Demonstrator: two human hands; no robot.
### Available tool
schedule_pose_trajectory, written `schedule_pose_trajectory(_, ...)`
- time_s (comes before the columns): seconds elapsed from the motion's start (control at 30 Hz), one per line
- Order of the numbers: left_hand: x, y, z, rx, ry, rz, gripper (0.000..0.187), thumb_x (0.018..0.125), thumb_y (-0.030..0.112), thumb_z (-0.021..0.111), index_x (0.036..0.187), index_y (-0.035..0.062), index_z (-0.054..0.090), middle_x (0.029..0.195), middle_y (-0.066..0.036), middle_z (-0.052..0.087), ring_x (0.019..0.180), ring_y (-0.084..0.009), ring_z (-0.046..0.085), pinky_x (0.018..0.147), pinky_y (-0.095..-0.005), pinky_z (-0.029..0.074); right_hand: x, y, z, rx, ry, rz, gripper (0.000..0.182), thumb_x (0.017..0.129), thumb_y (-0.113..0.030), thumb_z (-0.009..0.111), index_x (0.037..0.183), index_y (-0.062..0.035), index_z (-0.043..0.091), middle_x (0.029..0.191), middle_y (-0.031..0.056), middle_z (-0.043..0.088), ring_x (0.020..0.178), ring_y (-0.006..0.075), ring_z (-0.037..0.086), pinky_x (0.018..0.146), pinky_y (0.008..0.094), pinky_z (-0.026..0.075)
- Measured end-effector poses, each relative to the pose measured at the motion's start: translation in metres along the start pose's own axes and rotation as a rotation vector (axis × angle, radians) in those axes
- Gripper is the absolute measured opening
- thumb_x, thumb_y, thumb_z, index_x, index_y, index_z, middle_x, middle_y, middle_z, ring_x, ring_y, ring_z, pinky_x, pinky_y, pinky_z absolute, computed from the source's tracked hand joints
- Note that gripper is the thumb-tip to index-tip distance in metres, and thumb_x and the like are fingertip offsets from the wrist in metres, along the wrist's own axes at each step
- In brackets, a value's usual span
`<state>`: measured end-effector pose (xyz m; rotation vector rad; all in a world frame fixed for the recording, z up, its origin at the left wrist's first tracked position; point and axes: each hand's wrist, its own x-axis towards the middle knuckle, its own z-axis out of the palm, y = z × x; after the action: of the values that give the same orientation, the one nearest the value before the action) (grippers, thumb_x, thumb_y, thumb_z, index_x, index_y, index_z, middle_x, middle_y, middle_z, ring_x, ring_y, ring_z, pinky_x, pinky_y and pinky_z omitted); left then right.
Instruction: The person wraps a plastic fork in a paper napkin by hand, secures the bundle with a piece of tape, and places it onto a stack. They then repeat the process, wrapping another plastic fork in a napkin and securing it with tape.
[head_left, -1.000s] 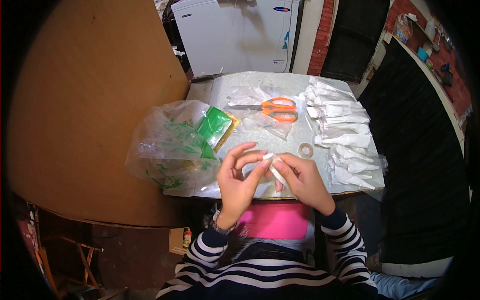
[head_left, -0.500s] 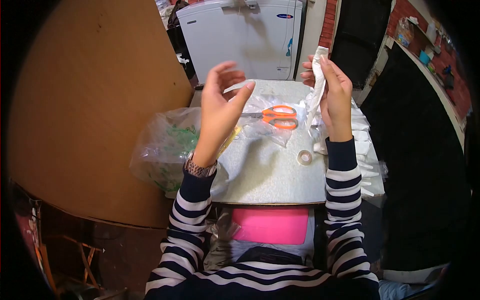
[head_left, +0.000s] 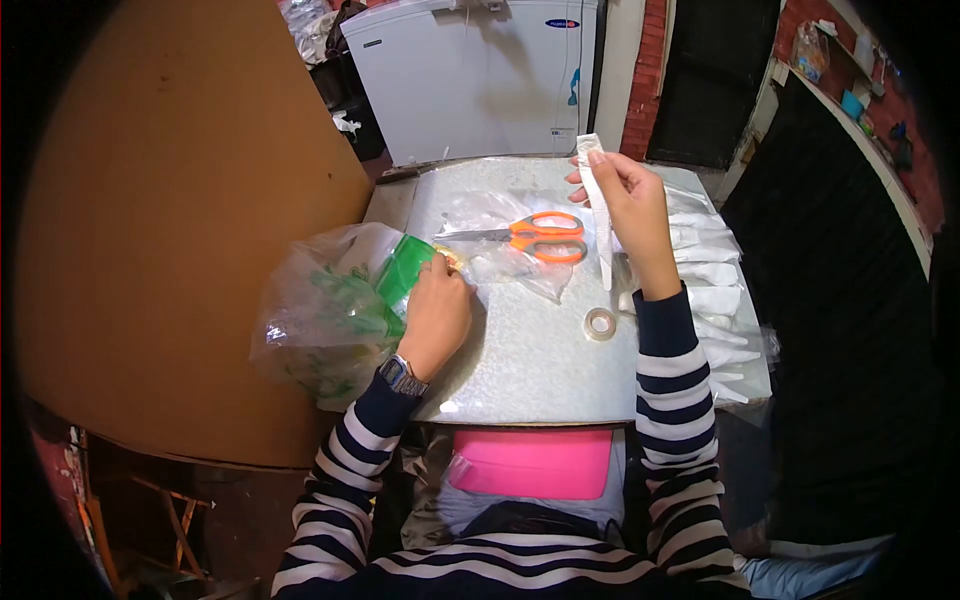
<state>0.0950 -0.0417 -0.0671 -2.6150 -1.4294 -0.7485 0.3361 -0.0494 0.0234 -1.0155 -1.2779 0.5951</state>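
Fingers of right hand (head_left: 632, 205) pinch white folded paper strip (head_left: 596, 212), narrow, creased, tapering downward, at one o'clock; left hand (head_left: 438, 312) at eleven o'clock, fingertips on green packet (head_left: 404, 268), grip unclear.

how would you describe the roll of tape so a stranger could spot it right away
Start at the pale tabletop in front of the white freezer. From the orange-handled scissors, look nearer the wearer and slightly right. The roll of tape is the small ring with an open centre, unlike the long white pieces farther right.
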Motion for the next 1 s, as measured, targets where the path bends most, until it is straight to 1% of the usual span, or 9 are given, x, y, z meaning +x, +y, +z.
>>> schedule_pose_trajectory(0.07,0.001,-0.005,0.005,0.027,0.052,0.025,0.007,0.071,-0.005,0.057,0.073,-0.0094,0.062,0.097,-0.024,0.056,0.088,-0.036,0.057,0.072,-0.0413,0.051,0.001,0.005,0.001,0.009,-0.004,0.011,0.035,0.097,-0.028,0.053,0.101,0.0047,0.066,0.082,0.0101,0.069,0.066,0.0133,0.066,0.061,0.024,0.05)
schedule_pose_trajectory(0.37,0.002,-0.001,-0.003,0.046,0.032,-0.01,0.023,0.069,-0.008,0.054,0.091,-0.0102,0.057,0.092,-0.024,0.059,0.087,-0.0386,0.059,0.073,-0.0432,0.05,0.004,-0.007,-0.024,0.195,0.197,0.047,0.037,0.098,-0.03,0.051,0.106,0.0045,0.064,0.087,0.0099,0.069,0.066,0.0125,0.064,0.063,0.0245,0.049)
schedule_pose_trajectory(0.47,0.003,-0.006,-0.003,-0.055,0.118,-0.041,0.01,0.08,-0.002,0.053,0.088,-0.004,0.058,0.086,-0.023,0.062,0.08,-0.0396,0.061,0.068,-0.0449,0.049,0.008,-0.003,-0.035,0.271,0.229,0.045,0.037,0.097,-0.031,0.051,0.108,0.0026,0.064,0.089,0.0098,0.069,0.067,0.0124,0.064,0.064,0.025,0.049)
schedule_pose_trajectory(0.67,0.008,-0.002,-0.029,-0.277,0.179,-0.024,0.005,0.083,-0.001,0.055,0.088,-0.0033,0.057,0.077,-0.023,0.063,0.071,-0.0397,0.063,0.062,-0.0465,0.048,0.006,-0.01,-0.042,0.318,0.197,0.104,0.036,0.097,-0.03,0.053,0.109,0.0015,0.064,0.09,0.0095,0.069,0.074,0.013,0.065,0.07,0.0259,0.049)
schedule_pose_trajectory(0.77,0.015,0.002,-0.049,-0.462,0.1,-0.098,0.008,0.085,0.003,0.059,0.084,-0.0045,0.059,0.079,-0.023,0.064,0.073,-0.0365,0.064,0.063,-0.0401,0.049,0.006,-0.006,-0.039,0.303,0.078,0.108,0.035,0.097,-0.03,0.053,0.108,0.0009,0.065,0.093,0.0097,0.069,0.079,0.0139,0.066,0.073,0.0267,0.049)
schedule_pose_trajectory(0.83,0.021,0.006,-0.058,-0.491,0.138,-0.065,0.012,0.087,0.007,0.06,0.087,-0.0051,0.061,0.078,-0.019,0.066,0.069,-0.0282,0.065,0.061,-0.0347,0.049,0.005,-0.001,-0.029,0.286,-0.027,0.079,0.034,0.097,-0.03,0.053,0.107,0.0002,0.065,0.096,0.01,0.069,0.082,0.0147,0.066,0.074,0.0271,0.048)
schedule_pose_trajectory(0.87,0.024,0.007,-0.062,-0.507,0.156,-0.047,0.014,0.088,0.009,0.061,0.088,-0.0054,0.062,0.077,-0.016,0.067,0.067,-0.0241,0.065,0.061,-0.032,0.048,0.001,-0.004,-0.023,0.272,-0.13,0.093,0.035,0.097,-0.03,0.053,0.108,0.0007,0.066,0.099,0.0103,0.069,0.088,0.0156,0.065,0.081,0.0276,0.048)
schedule_pose_trajectory(0.97,0.041,0.013,-0.071,-0.851,0.034,-0.127,0.018,0.093,0.013,0.06,0.095,-0.0045,0.064,0.08,-0.002,0.064,0.074,-0.006,0.056,0.066,-0.0227,0.045,-0.009,-0.006,0.003,0.267,-0.464,0.022,0.036,0.097,-0.03,0.053,0.109,0.0019,0.066,0.105,0.0109,0.067,0.098,0.0156,0.061,0.09,0.0277,0.045)
schedule_pose_trajectory(1.0,0.045,0.016,-0.079,-0.902,-0.044,-0.128,0.019,0.095,0.013,0.057,0.096,-0.0041,0.065,0.083,0.002,0.062,0.076,-0.004,0.055,0.067,-0.0201,0.044,-0.012,-0.004,0.009,0.276,-0.508,0.031,0.036,0.097,-0.029,0.054,0.109,0.0024,0.066,0.108,0.011,0.066,0.101,0.0154,0.059,0.092,0.0276,0.044)
